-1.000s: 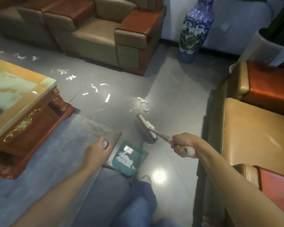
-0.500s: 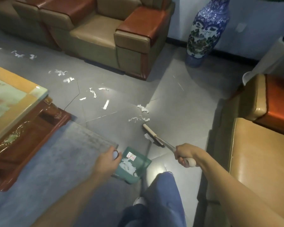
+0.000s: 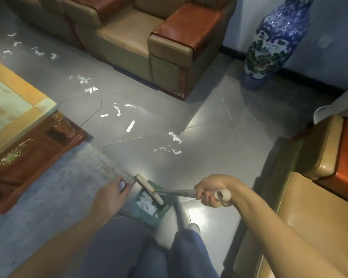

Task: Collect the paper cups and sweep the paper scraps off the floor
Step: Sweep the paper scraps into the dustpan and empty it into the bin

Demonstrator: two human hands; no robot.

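Observation:
My right hand (image 3: 213,190) grips the white handle of a small broom whose pale head (image 3: 149,189) lies across the mouth of a green dustpan (image 3: 149,205). White paper scraps sit inside the pan. My left hand (image 3: 111,194) grips the top of the dustpan's upright handle, just left of the pan. Loose paper scraps (image 3: 168,150) lie on the grey floor beyond the pan, with more scraps (image 3: 117,111) trailing toward the far left. No paper cup shows in view.
A wooden coffee table (image 3: 28,137) stands at left on a grey rug (image 3: 48,193). Tan and red sofas sit at the back (image 3: 169,45) and at right (image 3: 319,197). A tall blue vase (image 3: 273,39) stands by the wall. My legs are below the pan.
The broom head has swept back from the open floor onto the dustpan mouth, carrying a scrap with it. The view has shifted forward; both hands keep their grips.

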